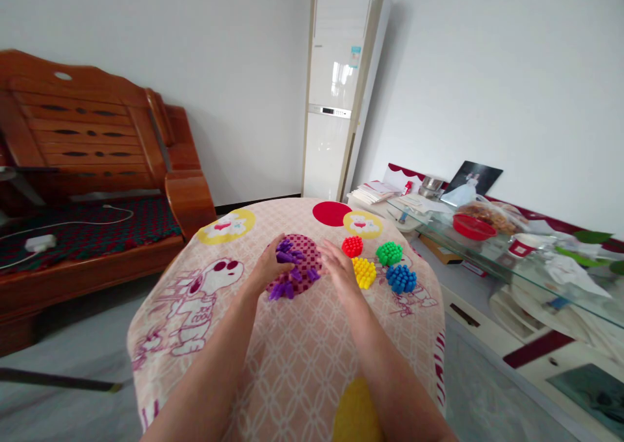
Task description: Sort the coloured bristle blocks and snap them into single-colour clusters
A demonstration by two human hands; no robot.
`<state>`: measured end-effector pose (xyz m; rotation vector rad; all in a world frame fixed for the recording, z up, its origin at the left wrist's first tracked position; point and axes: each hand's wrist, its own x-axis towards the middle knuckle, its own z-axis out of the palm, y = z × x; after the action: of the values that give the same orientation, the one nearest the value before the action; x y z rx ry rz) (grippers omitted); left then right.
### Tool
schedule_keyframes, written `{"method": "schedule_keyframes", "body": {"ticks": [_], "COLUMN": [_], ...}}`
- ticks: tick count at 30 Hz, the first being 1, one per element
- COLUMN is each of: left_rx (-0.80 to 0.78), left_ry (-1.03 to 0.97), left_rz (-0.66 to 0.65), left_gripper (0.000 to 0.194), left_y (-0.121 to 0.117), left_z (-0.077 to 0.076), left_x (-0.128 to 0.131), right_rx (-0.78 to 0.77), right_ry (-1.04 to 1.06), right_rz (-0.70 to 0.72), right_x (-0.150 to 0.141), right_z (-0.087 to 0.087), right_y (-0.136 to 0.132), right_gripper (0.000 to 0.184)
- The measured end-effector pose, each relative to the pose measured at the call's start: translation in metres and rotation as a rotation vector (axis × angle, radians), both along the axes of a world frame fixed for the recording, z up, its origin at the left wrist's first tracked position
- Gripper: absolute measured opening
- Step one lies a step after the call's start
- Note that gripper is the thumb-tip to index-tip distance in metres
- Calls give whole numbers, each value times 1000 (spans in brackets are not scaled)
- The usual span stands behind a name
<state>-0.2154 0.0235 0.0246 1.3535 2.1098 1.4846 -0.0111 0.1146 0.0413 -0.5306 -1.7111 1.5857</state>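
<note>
My left hand is curved around a bunch of purple peg-like pieces, which lie between its thumb and fingers. Several more purple pieces are scattered loose just below and to the right of it, on a dark red checked circle of the tablecloth. On the other side of that circle, my right hand is open, fingers stretched, holding nothing. Close beside its fingers stand a yellow cluster and a red cluster of similar pieces. Farther right are a green cluster and a blue cluster.
A patterned pink cloth covers the round table. To the left is a wooden bench. A tall white air conditioner stands behind the table. On the right, a glass-topped cabinet carries a red bowl, a paper cup and papers.
</note>
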Motion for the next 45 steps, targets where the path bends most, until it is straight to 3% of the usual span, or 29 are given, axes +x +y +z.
{"method": "schedule_keyframes", "body": {"ticks": [2, 6, 8, 10, 13, 16, 19, 25, 29, 31, 32, 34, 37, 39, 42, 45], "left_rx": [9, -35, -42, -27, -11, -45, -114, -142, -140, -126, -120, -124, -139, -151, -157, -175], "left_ry": [-49, -127, -142, -147, -179, -216, -194, -224, -133, -96, -94, -102, -109, -135, -105, 2], "left_rz": [64, 65, 37, -11, -72, -82, -146, -374, -381, -363, -352, -318, -234, -175, -46, 104], "left_gripper": [90, 89, 85, 81, 78, 76, 77, 71, 59, 55, 55, 56, 57, 58, 53, 45], "left_y": [3, 18, 27, 35, 39, 35, 30, 33, 39, 39, 39, 37, 33, 31, 29, 28], "left_z": [-3, -7, -7, -6, -8, -11, -10, -9, -15, -16, -15, -12, -6, -4, -2, -7], "left_x": [-13, -26, -28, -29, -29, -32, -34, -27, -22, -22, -23, -24, -27, -32, -41, -52], "right_rx": [214, 571, 569, 477, 336, 250, 131, -73, -121, -67, -12, 137, 369, 447, 426, 352], "right_ry": [-69, -428, -670, -865, -949, -779, -565, -344, -208, -176, -166, -174, -336, -589, -865, -924], "right_rz": [-216, -867, -1051, -1104, -992, -835, -611, -5, 409, 503, 469, 213, -468, -823, -979, -909], "right_x": [20, 90, 125, 149, 159, 141, 109, 40, 4, -3, -2, 11, 51, 83, 119, 122], "right_z": [5, 2, -5, -14, -27, -34, -35, -18, 2, 12, 17, 24, 25, 18, 0, -15], "right_y": [18, 67, 89, 106, 123, 128, 120, 69, 34, 29, 33, 51, 100, 136, 180, 205], "right_gripper": [59, 53, 55, 56, 52, 45, 50, 53, 62, 64, 63, 58, 50, 50, 59, 56]}}
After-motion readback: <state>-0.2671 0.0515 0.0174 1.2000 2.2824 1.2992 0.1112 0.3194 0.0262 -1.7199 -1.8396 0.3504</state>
